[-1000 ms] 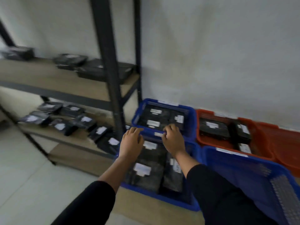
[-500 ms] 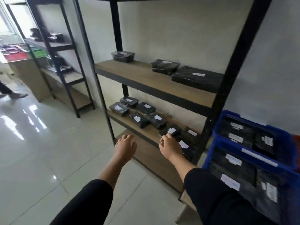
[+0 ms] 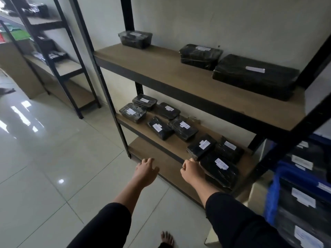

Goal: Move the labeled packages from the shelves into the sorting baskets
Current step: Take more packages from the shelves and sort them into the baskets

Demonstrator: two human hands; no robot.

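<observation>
**A:** Packages count from the head cam, anyone? I get three black wrapped ones on the upper shelf [image 3: 161, 68], well above both hands: a small tub [image 3: 135, 39] far up-left, a mid one [image 3: 200, 56], and a long flat one [image 3: 254, 76] above the right hand.

**B:** Same. Lower shelf [image 3: 172, 145] has eight labeled packages. Seven sit just past the fingertips. The nearest package [image 3: 219, 169] is right beside the right hand [image 3: 192, 173], looks like it's touching the knuckles. That hand is curled into a loose fist and holds nothing, as far as I can tell. Left hand [image 3: 146, 171] hovers over the floor [image 3: 53, 158] by the shelf's post, fingers loosely bent, empty.

**A:** Baskets?

**B:** One blue basket [image 3: 274, 194] to the right of the right arm, with labeled packages inside; I can't get a count on those.

**A:** Versus a second ago?

**B:** Back then both hands were down in the blue basket on the packages. Now the view's swung left and they're at the lower shelf.
</observation>
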